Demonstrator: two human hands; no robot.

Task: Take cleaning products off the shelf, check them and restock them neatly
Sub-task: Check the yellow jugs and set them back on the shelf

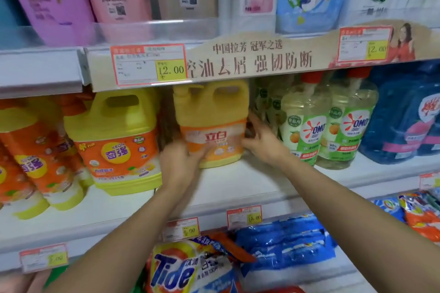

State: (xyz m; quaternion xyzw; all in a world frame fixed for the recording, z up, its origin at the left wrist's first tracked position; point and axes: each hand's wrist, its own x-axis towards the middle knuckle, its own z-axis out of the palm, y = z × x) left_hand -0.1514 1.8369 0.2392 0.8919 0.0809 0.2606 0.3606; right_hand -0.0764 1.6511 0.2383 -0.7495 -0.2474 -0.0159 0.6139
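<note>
A yellow detergent jug with an orange label [212,116] stands upright on the white middle shelf [238,185], set back from the front edge. My left hand [178,162] grips its lower left corner. My right hand [259,138] holds its right side, fingers curled round the edge. Both forearms reach up from the bottom of the view.
A larger yellow jug [119,140] stands just left, orange bottles [35,162] beyond it. Clear OMO bottles [307,126] stand close on the right, then blue refill bags [404,114]. Shampoo bottles fill the shelf above; Tide bags [190,269] lie below.
</note>
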